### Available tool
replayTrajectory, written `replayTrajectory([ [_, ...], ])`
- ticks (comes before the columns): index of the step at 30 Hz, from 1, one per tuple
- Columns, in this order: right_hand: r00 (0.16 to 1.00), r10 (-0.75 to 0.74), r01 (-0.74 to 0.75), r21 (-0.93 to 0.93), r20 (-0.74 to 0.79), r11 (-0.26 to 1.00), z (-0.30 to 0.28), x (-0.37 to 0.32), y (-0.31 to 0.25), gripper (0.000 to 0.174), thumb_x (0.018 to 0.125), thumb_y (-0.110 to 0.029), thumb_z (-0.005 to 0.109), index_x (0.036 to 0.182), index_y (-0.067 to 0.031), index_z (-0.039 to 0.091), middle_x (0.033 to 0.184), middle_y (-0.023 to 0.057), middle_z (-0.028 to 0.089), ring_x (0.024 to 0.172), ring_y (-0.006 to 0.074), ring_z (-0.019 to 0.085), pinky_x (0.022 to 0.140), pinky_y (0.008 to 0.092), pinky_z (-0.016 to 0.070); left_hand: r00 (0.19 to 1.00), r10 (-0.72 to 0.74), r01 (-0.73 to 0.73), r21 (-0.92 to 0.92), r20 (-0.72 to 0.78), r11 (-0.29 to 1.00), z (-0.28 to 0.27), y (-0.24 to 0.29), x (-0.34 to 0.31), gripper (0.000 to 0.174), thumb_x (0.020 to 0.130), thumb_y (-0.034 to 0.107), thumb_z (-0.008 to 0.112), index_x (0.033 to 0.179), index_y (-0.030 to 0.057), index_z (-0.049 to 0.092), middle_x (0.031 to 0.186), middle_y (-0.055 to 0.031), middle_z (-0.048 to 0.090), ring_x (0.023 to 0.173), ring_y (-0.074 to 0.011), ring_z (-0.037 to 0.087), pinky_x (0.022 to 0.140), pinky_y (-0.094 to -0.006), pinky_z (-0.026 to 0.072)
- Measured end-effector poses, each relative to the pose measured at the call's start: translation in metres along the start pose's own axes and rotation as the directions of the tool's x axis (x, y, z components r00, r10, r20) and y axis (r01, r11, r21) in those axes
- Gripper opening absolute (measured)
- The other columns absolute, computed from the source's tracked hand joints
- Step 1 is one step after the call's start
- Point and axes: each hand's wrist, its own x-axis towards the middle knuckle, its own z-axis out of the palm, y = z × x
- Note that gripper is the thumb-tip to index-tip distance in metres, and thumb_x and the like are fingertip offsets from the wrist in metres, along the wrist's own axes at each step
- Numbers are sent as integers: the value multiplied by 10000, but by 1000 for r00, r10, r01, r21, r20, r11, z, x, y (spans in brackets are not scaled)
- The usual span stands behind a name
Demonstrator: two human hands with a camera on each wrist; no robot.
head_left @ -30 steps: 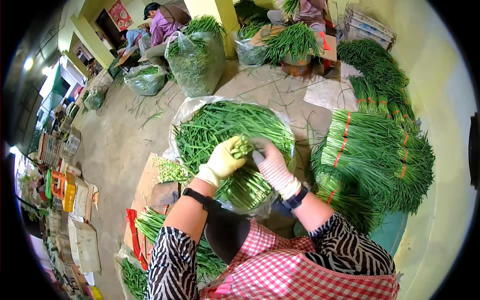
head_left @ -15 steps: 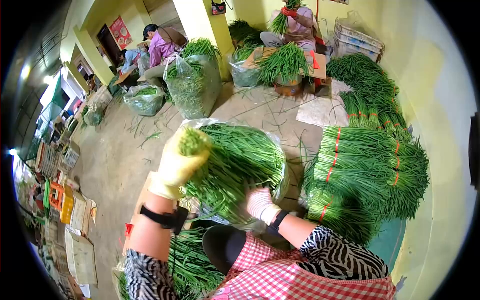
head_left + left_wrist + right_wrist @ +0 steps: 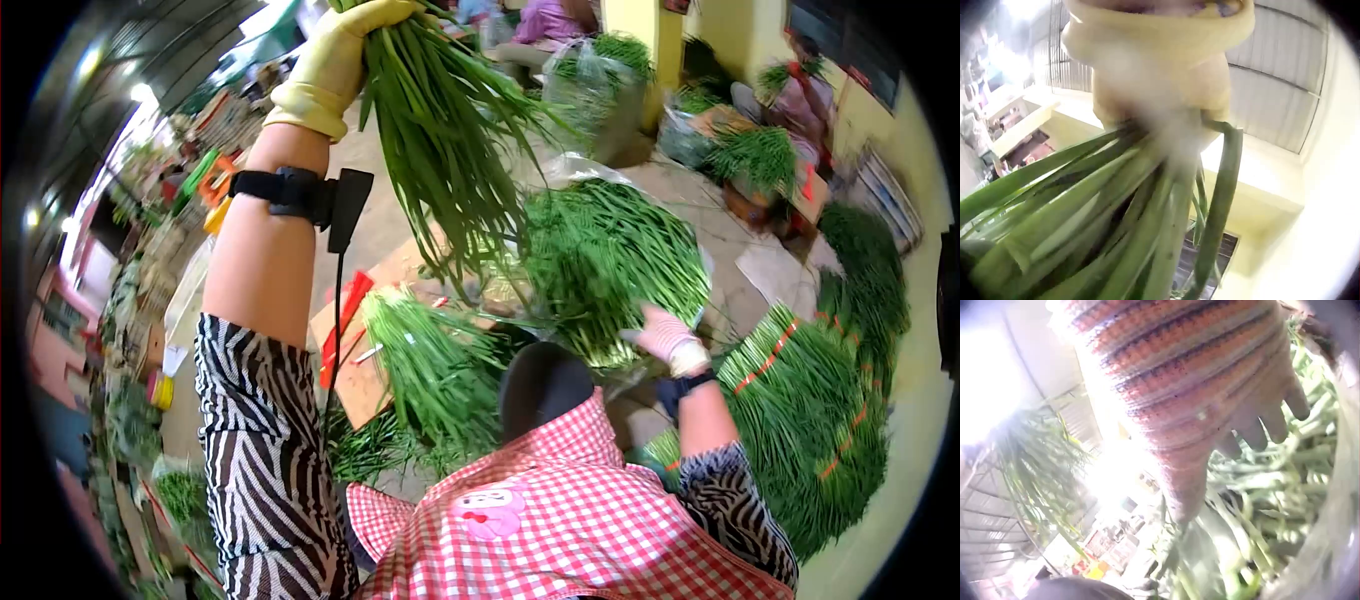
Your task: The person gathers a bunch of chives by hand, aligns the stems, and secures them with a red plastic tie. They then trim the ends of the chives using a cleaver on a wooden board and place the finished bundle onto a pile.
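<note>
My left hand (image 3: 330, 75), in a yellow rubber glove, is raised at the upper left and grips a bunch of garlic chives (image 3: 440, 140). The long green leaves hang down from the fist, and in the left wrist view the leaves (image 3: 1129, 231) spill out below the glove. My right hand (image 3: 668, 335), in a striped glove with grey fingertips, is low at the near right edge of a heap of chives (image 3: 610, 240) in a clear plastic bag (image 3: 580, 168). The right wrist view shows its fingers (image 3: 1250, 431) spread and loose over the stalks, with the thumb pointing down.
Left of the bag, a pile of chives (image 3: 420, 345) lies on a brown board (image 3: 355, 400) beside red strips (image 3: 345, 325). Large bundles tied with red bands (image 3: 800, 410) stack up at the right by the yellow wall. Other people (image 3: 810, 100) sit among bagged chives at the back.
My left hand has gone from over the bag up to the upper left, lifting the bunch of chives so its leaves hang clear of the heap. The right hand stays by the heap. The view has turned left.
</note>
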Motion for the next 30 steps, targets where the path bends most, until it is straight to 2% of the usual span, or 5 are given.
replayTrajectory([
  [10,503,-724,746,659,-471,89,-130,14,-309,949,936,-598,707,1578,26,390,1570,215,487,1466,268,441,1205,417,335,986,-46,77,199,-157,977,-66,33,-121,221,901,159,728,1071,18,731,934,-63,725,808,-164,698,765,-314,573],
  [16,361,-926,341,940,-108,23,0,-17,-466,759,855,-556,832,1330,-3,624,1101,55,716,967,109,629,832,309,555,730,158,-36,193,-665,980,-93,9,-230,303,815,79,804,1075,47,652,916,-10,666,806,-131,630,727,-303,525],
  [20,-20,-926,888,419,-377,-189,42,-19,-489,487,862,-331,821,1216,-25,684,1095,60,745,935,135,683,806,321,571,669,153,21,224,-727,974,-87,27,-268,330,850,130,823,1113,60,637,973,0,659,878,-117,620,809,-295,535],
  [26,569,-753,129,868,332,480,55,-55,-522,248,943,-213,717,1077,-7,749,917,65,763,788,130,692,703,347,567,588,74,-5,88,-805,996,-100,4,-386,931,942,312,798,1622,32,227,1549,-142,472,1400,-233,471,1190,-400,377],
  [30,268,-884,618,636,383,463,114,-45,-561,364,913,-318,746,1064,14,737,884,55,746,773,146,646,727,355,546,597,-351,181,-306,-721,935,-67,-64,-460,662,1015,470,680,1493,42,516,1420,-96,622,1293,-207,565,1160,-379,415],
])
